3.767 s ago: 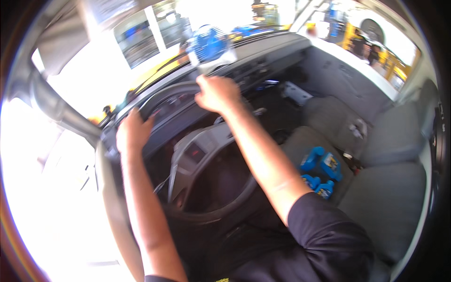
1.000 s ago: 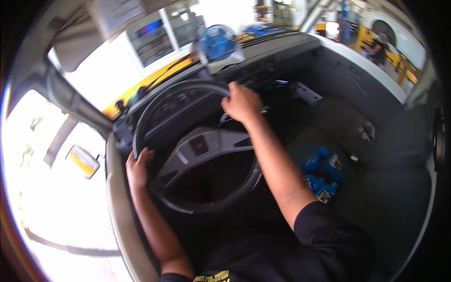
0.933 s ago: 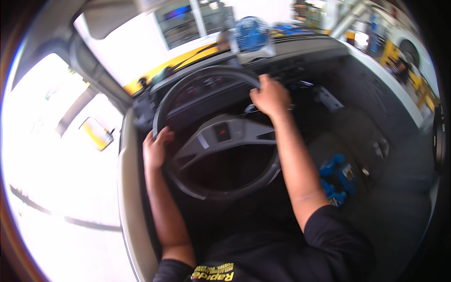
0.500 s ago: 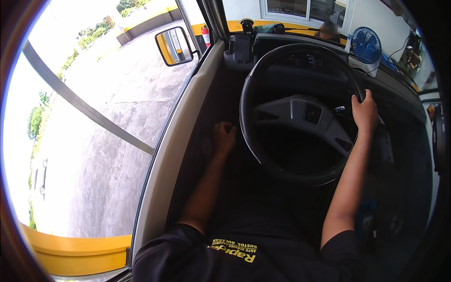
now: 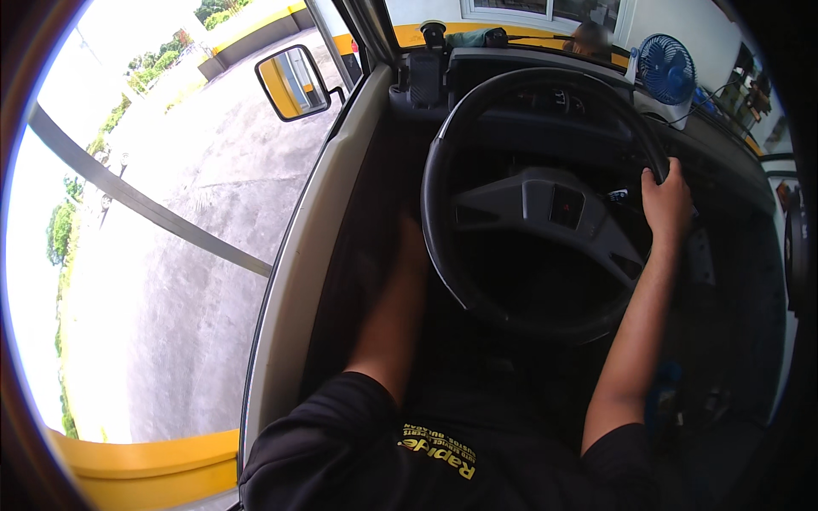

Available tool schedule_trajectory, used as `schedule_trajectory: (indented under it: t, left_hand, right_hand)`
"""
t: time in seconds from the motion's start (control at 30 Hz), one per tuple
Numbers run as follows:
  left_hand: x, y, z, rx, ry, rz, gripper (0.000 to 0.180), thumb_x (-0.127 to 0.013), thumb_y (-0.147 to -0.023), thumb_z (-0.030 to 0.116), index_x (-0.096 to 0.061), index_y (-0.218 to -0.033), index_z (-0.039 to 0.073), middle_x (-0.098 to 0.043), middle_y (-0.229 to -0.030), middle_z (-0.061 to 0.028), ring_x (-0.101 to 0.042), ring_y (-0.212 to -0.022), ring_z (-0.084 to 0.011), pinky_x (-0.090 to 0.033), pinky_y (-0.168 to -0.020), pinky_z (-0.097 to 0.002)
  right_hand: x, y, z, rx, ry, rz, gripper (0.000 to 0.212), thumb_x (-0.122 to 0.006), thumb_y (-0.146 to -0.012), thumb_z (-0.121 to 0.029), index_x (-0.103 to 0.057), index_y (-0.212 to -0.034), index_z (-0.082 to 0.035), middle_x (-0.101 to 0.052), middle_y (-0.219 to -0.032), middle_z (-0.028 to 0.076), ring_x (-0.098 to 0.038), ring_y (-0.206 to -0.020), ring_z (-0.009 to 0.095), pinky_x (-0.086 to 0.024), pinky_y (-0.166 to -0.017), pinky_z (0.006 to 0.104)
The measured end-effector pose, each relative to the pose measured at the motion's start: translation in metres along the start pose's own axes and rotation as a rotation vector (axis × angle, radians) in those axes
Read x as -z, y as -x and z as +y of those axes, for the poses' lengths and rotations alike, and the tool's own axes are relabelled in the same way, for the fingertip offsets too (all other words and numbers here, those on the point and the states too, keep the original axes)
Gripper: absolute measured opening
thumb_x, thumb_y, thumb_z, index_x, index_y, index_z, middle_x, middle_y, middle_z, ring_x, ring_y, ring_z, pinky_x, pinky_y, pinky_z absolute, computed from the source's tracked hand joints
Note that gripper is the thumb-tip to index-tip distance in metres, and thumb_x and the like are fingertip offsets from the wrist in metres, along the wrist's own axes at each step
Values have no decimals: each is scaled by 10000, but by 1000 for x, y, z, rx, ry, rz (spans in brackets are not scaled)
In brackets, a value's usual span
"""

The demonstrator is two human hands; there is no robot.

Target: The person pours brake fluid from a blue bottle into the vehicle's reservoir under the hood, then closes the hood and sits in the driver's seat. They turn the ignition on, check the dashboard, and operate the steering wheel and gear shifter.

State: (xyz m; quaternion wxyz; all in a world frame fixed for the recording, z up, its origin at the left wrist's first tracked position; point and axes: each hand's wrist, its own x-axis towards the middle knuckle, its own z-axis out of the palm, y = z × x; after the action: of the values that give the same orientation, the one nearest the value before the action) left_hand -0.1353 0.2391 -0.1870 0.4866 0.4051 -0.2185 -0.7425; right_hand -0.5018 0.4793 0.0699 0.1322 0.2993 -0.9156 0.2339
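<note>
On the right of the black steering wheel (image 5: 439,170), my right hand (image 5: 667,203) is closed around the rim. My left forearm reaches into the dark space between the wheel and the door. Of my left hand (image 5: 411,228), only a dim, smeared part shows, just left of the rim, and its fingers are lost in shadow. Whether it touches anything there cannot be made out. At the wheel's centre a grey hub with spokes spans the rim.
A black phone holder (image 5: 427,78) stands at the dashboard's left corner, and a small blue fan (image 5: 667,70) at its right. Outside the door window hangs a side mirror (image 5: 292,83). Beyond it are paved ground and a yellow-and-dark low wall (image 5: 256,38).
My left hand has moved forward into the shadow beside the wheel; its curled fingers showed before. My right hand keeps its grip on the rim. The whole view has shifted slightly.
</note>
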Motion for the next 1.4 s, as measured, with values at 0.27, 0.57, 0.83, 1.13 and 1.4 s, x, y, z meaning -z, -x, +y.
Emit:
schedule_trajectory:
  t: [0.27,0.57,0.83,1.13,1.4]
  left_hand:
    - [7,-13,10,6,30,-2,467,-551,-1136,430,-699,-1306,21,-693,-1395,-219,-670,-1301,-354,-568,-1090,-509]
    - [-36,-76,43,1,218,-58,482,-518,-1156,439,-675,-1362,33,-688,-1411,-200,-663,-1315,-344,-573,-1094,-510]
    - [-7,-82,51,-85,215,-1,497,-488,-1173,447,-654,-1413,44,-683,-1425,-184,-657,-1328,-334,-577,-1098,-511]
    - [45,14,0,-235,-284,184,526,-474,-1177,492,-647,-1392,45,-685,-1268,-129,-670,-1190,-279,-583,-1002,-452]
    - [-20,-70,43,-47,144,-15,560,-467,-1175,527,-657,-1337,26,-682,-1156,-109,-674,-1069,-258,-574,-913,-437]
  right_hand:
    - [9,11,-13,-34,59,19,508,-650,-1024,-374,-599,-1453,-107,-757,-1330,188,-738,-1215,411,-602,-1005,541]
    - [8,7,-20,-48,3,5,543,-683,-1016,-336,-569,-1486,-89,-742,-1362,202,-730,-1235,428,-604,-1009,545]
    - [18,12,-25,-27,-16,11,542,-642,-1046,-281,-562,-1515,-19,-702,-1435,217,-714,-1299,382,-604,-1067,503]
    - [13,19,-15,-74,30,-36,642,-673,-1042,-277,-486,-1576,26,-661,-1496,243,-687,-1329,416,-576,-1121,511]
    - [13,23,-25,-65,34,39,558,-650,-1057,-255,-515,-1532,4,-689,-1421,234,-721,-1274,405,-615,-1063,515]
